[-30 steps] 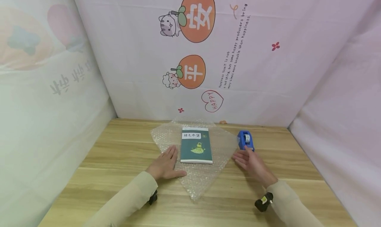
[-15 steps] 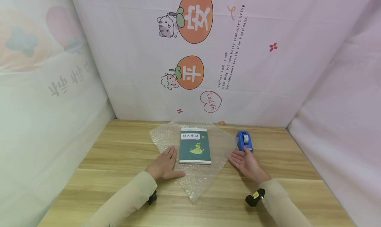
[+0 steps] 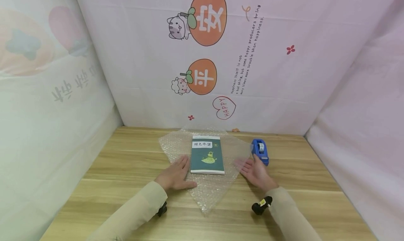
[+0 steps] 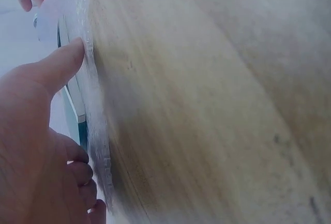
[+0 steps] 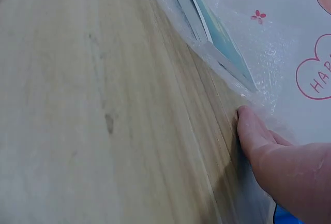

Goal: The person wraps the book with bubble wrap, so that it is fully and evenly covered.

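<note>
A green book (image 3: 206, 163) with a light label and a yellow drawing lies flat on a sheet of bubble wrap (image 3: 212, 193), turned cornerwise on the table. My left hand (image 3: 175, 174) rests palm down on the sheet's lower left edge, fingers straight beside the book; in the left wrist view its thumb (image 4: 67, 61) lies on the wrap. At the sheet's right side is my right hand (image 3: 257, 174), palm turned up. Its extended fingers are partly behind or under the clear wrap, thumb raised. A blue tape dispenser (image 3: 264, 160) with a roll stands just beyond that thumb.
The wooden table (image 3: 126, 163) ends at a printed cloth wall (image 3: 151, 104) behind the bubble wrap. More pale cloth hangs at the left and right. A small black wrist device (image 3: 260, 207) is worn below the right sleeve cuff.
My right hand has moved left, away from the tape dispenser's front, and its fingertips have gone in behind or under the wrap's right edge. My left hand stays nearly still.
</note>
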The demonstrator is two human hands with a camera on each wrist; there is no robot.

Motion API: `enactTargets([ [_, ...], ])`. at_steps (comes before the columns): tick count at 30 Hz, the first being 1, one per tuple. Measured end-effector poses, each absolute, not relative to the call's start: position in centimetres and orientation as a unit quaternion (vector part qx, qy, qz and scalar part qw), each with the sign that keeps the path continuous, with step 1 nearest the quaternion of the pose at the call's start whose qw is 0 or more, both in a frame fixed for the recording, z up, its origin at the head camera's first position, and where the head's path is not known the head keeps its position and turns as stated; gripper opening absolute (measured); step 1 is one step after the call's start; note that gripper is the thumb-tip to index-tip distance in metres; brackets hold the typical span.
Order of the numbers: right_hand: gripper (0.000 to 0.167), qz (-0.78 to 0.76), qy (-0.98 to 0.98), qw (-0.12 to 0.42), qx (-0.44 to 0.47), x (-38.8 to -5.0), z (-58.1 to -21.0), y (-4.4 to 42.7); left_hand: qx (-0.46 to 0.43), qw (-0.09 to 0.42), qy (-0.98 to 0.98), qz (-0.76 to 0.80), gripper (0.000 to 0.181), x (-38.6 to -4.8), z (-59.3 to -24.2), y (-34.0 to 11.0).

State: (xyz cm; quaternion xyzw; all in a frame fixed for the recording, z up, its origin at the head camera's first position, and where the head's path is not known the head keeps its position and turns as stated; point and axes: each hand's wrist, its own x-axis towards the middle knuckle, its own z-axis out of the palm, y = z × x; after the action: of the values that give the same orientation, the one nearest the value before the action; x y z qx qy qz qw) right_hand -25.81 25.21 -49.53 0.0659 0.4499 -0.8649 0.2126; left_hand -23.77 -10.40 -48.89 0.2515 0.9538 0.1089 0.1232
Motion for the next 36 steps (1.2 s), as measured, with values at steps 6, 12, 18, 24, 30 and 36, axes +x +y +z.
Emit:
enactTargets([
  [6, 0.083, -0.875, 0.432, 0.206, 0.071, -26.5, -49.9, 24.2, 0.250, 0.139, 0.950, 0.124, 0.104, -23.9, -49.1, -10.4],
  [12, 0.089, -0.883, 0.418, 0.204, 0.065, -26.5, -49.8, 23.0, 0.250, 0.142, 0.951, 0.115, 0.106, -23.9, -49.3, -10.4],
  [18, 0.083, -0.847, 0.499, 0.173, 0.059, -26.5, -49.3, 21.5, 0.254, 0.145, 0.949, 0.115, 0.105, -24.0, -49.3, -10.4],
  [24, 0.080, -0.784, 0.603, 0.141, 0.052, -26.5, -48.8, 20.4, 0.257, 0.141, 0.949, 0.117, 0.106, -24.1, -49.3, -10.5],
  [30, 0.084, -0.699, 0.703, 0.128, 0.004, -26.1, -48.6, 19.5, 0.258, 0.142, 0.949, 0.114, 0.106, -24.0, -49.2, -10.5],
  [36, 0.075, -0.548, 0.829, 0.061, -0.089, -25.5, -48.7, 18.5, 0.257, 0.144, 0.949, 0.116, 0.104, -23.9, -49.0, -10.4],
])
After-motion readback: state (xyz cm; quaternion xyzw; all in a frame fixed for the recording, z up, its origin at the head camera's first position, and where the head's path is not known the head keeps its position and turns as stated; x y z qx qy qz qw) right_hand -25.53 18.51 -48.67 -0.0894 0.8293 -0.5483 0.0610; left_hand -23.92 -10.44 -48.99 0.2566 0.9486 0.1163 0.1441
